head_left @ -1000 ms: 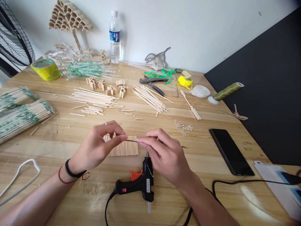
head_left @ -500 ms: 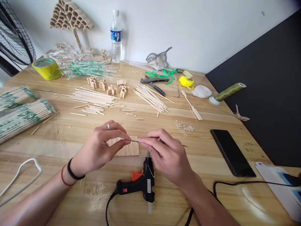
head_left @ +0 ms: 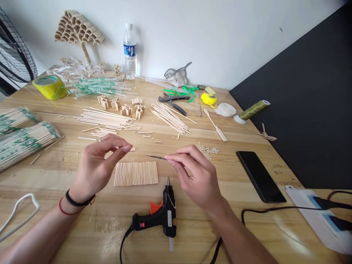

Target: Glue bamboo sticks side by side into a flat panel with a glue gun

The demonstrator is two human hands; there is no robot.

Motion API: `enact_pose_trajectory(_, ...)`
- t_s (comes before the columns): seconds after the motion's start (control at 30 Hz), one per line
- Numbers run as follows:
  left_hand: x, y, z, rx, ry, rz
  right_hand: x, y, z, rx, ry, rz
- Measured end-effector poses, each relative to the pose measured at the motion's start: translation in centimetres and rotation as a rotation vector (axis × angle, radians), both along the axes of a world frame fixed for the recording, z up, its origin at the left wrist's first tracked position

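Observation:
My right hand point(head_left: 196, 176) pinches a thin, dark, pointed metal tool point(head_left: 156, 157), whose tip points left over the table. Off to the left, my left hand point(head_left: 100, 165) has thumb and forefinger pressed together. Whatever is between those fingertips is too small to make out. Below and between both hands lies a flat panel of short wooden sticks point(head_left: 136, 173) set side by side. In front of it a black hot glue gun point(head_left: 167, 212) with an orange trigger rests on its side, its nozzle close to the panel's right corner.
Loose sticks point(head_left: 103, 119), a second stick pile point(head_left: 170, 119), small stick pieces and pliers point(head_left: 176, 102) lie farther back. Bagged sticks point(head_left: 30, 143) are at left. A phone point(head_left: 260, 176), power strip point(head_left: 316, 216) and cords occupy the right. A bottle point(head_left: 129, 51) stands by the wall.
My hands have drawn apart: the left has moved left, off the tool, which stays in my right hand. More of the stick panel shows. The view has shifted slightly.

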State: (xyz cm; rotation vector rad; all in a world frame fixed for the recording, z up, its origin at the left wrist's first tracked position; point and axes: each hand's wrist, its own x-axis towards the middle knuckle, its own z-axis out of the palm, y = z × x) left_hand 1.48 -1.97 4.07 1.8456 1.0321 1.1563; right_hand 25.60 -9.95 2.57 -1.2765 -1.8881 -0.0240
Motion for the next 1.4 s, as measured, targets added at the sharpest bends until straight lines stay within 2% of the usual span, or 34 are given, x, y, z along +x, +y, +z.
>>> enact_pose_trajectory(0.23, 0.6, -0.5, -0.8, 0.121, 0.084, -0.167, 0.0, 0.0, -0.1, 0.001, -0.029, 0.011)
enact_pose_trajectory(0.43, 1.1, -0.6, -1.5, 0.369, 0.138, -0.233, -0.6, -0.1, -0.1, -0.022, -0.033, 0.033)
enact_pose_trajectory(0.57, 1.2, -0.9, -1.6, 0.430, 0.228, -0.226, -0.7, -0.2, -0.1, -0.034, -0.052, 0.032)
enact_pose_trajectory(0.67, 1.2, -1.3, -1.1, 0.363, 0.228, -0.212, -0.8, -0.3, -0.1, -0.037, -0.038, 0.046)
enact_pose_trajectory(0.83, 1.1, -1.8, -0.4, 0.010, 0.149, -0.155, -1.2, -0.6, -0.2, -0.032, 0.013, 0.048)
enact_pose_trajectory(0.93, 1.2, -2.0, -0.4, -0.099, 0.087, -0.094, -1.4, -0.8, -0.3, -0.035, 0.036, 0.052)
enact_pose_trajectory(1.2, 0.4, -0.9, -0.4, -0.095, -0.015, 0.080, -1.0, -0.7, -0.1, 0.005, 0.012, 0.017)
enact_pose_trajectory(1.27, 0.3, -0.6, -0.4, -0.085, -0.013, 0.047, -0.8, -0.7, 0.0, 0.034, -0.005, -0.001)
enact_pose_trajectory(1.4, 0.6, -0.5, -0.6, -0.036, -0.034, -0.131, -0.6, -0.7, 0.3, 0.108, -0.070, -0.025)
